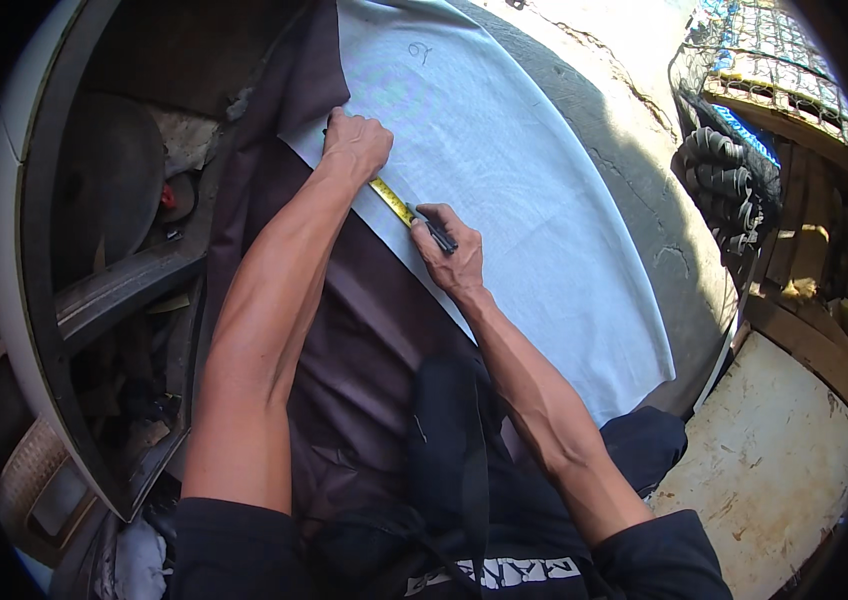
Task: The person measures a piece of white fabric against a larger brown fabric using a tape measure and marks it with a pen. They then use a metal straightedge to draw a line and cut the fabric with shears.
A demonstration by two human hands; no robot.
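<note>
A sheet of material lies spread out, its pale bluish-white side [534, 230] up on the right and its dark maroon side [369, 300] showing on the left. A yellow tape measure [391, 201] stretches slantwise over the pale side near its straight edge. My left hand [356, 140] is closed at the tape's far end, a bit of something dark showing beside the fingers. At the near end, my right hand [454, 255] grips a dark pen [438, 236], its fingers close against the tape. A small handwritten mark [418, 52] is on the far part of the pale side.
To the left stands a frame with a pale curved edge [9, 200], dark metal parts inside. Grey concrete [664, 230] borders the sheet on the right. Farther right are black coiled springs [724, 180], wooden planks [809, 230], wire mesh [774, 60] and a stained pale board [784, 450].
</note>
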